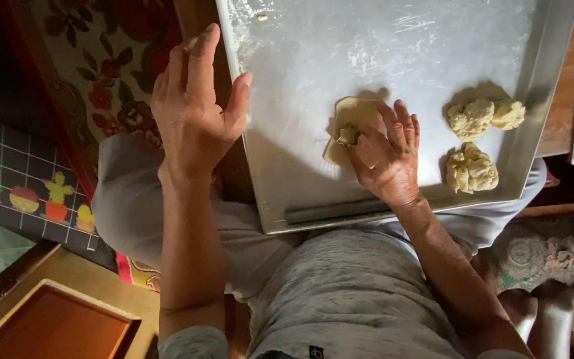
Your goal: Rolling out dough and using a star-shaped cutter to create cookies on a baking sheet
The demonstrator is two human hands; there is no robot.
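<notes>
Nearest the camera, the person's grey-clad lap carries the metal tray (287, 133), which serves as the landmark here. At the tray's near edge lies a dark rod-like bar (337, 211). Just beyond it, the right hand (386, 156) presses down on a flattened piece of dough (353, 113) near the tray's middle; its fingers are spread, and the thumb and forefinger seem to pinch a small shaped cutter (348, 136), though shadow makes that hard to confirm. The dough looks soft, light and easily torn, so it is probably best lifted from underneath at its edge rather than pinched. At the tray's left rim the left hand (194, 113) hovers with fingers loose and extended, holding nothing. Toward the tray's right side sit two crumbly dough lumps (473, 169), apart from the flat piece. The tray surface is floured and likely slick. Left of the tray spread a floral cloth (101, 66) and a wooden box (54, 326).
</notes>
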